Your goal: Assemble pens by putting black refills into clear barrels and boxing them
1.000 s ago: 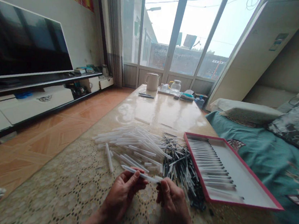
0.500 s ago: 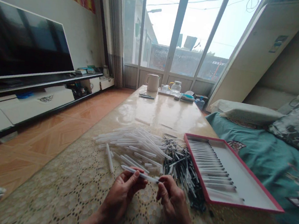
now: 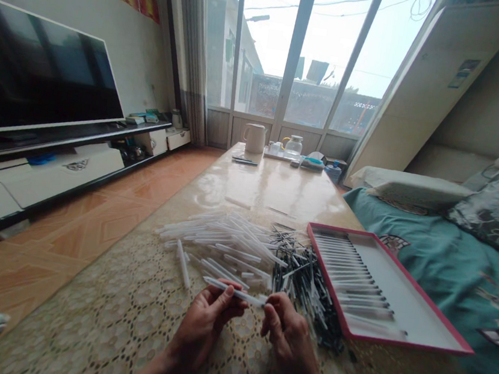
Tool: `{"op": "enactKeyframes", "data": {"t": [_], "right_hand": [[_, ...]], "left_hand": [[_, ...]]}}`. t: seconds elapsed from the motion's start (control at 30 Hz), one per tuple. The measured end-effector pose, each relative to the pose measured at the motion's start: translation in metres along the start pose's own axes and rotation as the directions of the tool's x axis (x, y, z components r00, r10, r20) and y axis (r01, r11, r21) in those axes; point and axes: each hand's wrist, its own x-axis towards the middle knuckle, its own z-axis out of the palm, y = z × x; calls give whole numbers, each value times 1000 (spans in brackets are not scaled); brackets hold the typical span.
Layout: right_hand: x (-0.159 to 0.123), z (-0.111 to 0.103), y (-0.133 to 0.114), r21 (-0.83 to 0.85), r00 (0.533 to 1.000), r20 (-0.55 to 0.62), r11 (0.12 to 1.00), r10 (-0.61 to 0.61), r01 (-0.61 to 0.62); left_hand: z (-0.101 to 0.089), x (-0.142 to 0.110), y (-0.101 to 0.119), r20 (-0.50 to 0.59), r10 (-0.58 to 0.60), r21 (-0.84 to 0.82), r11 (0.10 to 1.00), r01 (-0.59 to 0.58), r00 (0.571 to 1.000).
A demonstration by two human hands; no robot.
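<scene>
My left hand [image 3: 206,318] is closed round a clear plastic pen barrel [image 3: 236,293], which it holds level just above the table. My right hand [image 3: 289,331] pinches the barrel's right end; whether a refill is in those fingers is hidden. Just beyond my hands lies a heap of clear pen barrels [image 3: 220,241], and to its right a heap of dark pen refills [image 3: 306,279]. A shallow red-rimmed tray [image 3: 417,304] at the right holds a row of assembled pens [image 3: 349,266].
The long table has a lace cover [image 3: 124,317] near me and a glossy top farther off, with a white jug [image 3: 255,137] and a glass teapot [image 3: 293,146] at its far end. A teal-covered bed [image 3: 449,266] lies right, a television [image 3: 36,73] left.
My right hand has shifted slightly at the barrel's right end. The left hand and the barrel have barely moved.
</scene>
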Motion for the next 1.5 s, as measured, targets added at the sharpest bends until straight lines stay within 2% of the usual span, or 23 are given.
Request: {"op": "enactKeyframes", "data": {"t": [0.07, 0.23, 0.4, 0.6, 0.8, 1.03, 1.2, 1.5], "right_hand": [[0, 1, 0, -1, 1000, -11, 1000, -17, 17], [-1, 1, 5, -70, 999, 48, 998, -4, 7], [0, 0, 3, -72, 999, -29, 997, -42, 40], [-1, 0, 5, -92, 999, 29, 995, -40, 42], [0, 1, 6, -77, 998, 12, 995, -57, 57], [-1, 3, 8, -109, 998, 18, 992, -67, 68], [-1, 3, 8, -101, 998, 5, 993, -58, 58], [-2, 1, 8, -134, 997, 44, 988, -69, 74]], "left_hand": [[0, 0, 0, 0, 2, -1, 1000, -2, 1000], [0, 0, 1, 30, 1, 16, 1000, -1, 1000], [0, 1, 1, -3, 4, -1, 1000, -4, 1000], [-1, 2, 1, 17, -13, 10, 1000, 13, 1000], [-1, 0, 2, -2, -6, 3, 1000, 6, 1000], [-3, 1, 0, 34, -10, 5, 1000, 10, 999], [-2, 2, 0, 10, -4, -6, 1000, 4, 1000], [-3, 3, -1, 56, 8, 18, 1000, -9, 998]]}}
